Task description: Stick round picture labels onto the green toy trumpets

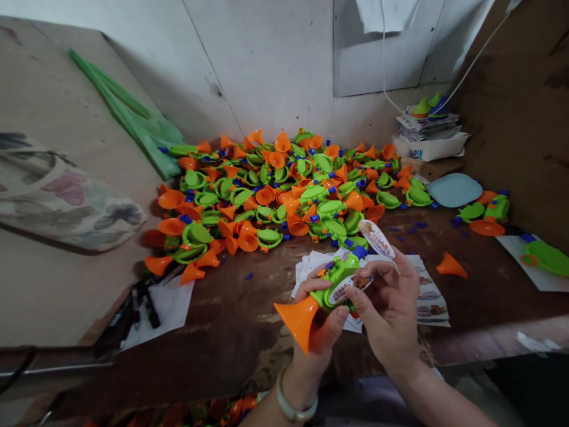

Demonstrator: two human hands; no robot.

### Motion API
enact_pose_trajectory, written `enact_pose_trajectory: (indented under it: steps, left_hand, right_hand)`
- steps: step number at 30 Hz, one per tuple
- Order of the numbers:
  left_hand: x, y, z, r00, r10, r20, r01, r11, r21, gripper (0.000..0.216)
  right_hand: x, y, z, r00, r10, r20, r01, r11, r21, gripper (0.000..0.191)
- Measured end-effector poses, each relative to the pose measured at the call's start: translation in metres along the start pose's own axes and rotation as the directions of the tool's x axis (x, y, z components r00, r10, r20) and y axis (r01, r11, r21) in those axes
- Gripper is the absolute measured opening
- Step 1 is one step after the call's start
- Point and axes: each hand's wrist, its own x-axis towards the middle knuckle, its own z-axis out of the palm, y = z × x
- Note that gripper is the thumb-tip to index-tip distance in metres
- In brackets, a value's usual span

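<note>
My left hand [317,335], with a pale bangle [293,409] at the wrist, is wrapped round a green toy trumpet [340,279] with an orange bell [299,320] and a blue mouthpiece [359,252]. An oval printed sticker [341,293] lies on the green side of the toy. My right hand [391,305] has its thumb at that sticker's edge. Another oval sticker [377,238] is held between the fingers of the same hand, above the toy. Beneath both hands are sheets of printed stickers [431,296] on the brown table.
A wide heap of similar toys [267,196] covers the table's back. At right are a light blue lid-like piece [456,190], a few toys [489,210] and a loose orange bell [451,265]. Pens [149,305] rest on paper at left. A paper stack [429,133] stands behind.
</note>
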Motion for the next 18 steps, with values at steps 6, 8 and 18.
enact_pose_trajectory:
  steps: [6, 8, 18]
  left_hand:
    - [0.000, -0.005, 0.001, 0.998, -0.038, -0.056, 0.042, 0.996, 0.080, 0.042]
    - [0.000, -0.006, 0.003, 0.995, -0.045, -0.088, 0.055, 0.992, 0.112, 0.041]
    - [-0.007, -0.009, -0.001, 0.995, 0.086, -0.056, -0.084, 0.996, 0.036, 0.019]
  right_hand:
    - [0.002, -0.002, 0.001, 0.999, -0.032, 0.014, 0.031, 0.999, 0.029, 0.065]
    - [0.001, -0.002, 0.002, 0.999, -0.049, 0.023, 0.048, 0.999, 0.023, 0.067]
    - [0.011, 0.005, -0.005, 0.982, -0.190, -0.011, 0.188, 0.978, -0.089, 0.061]
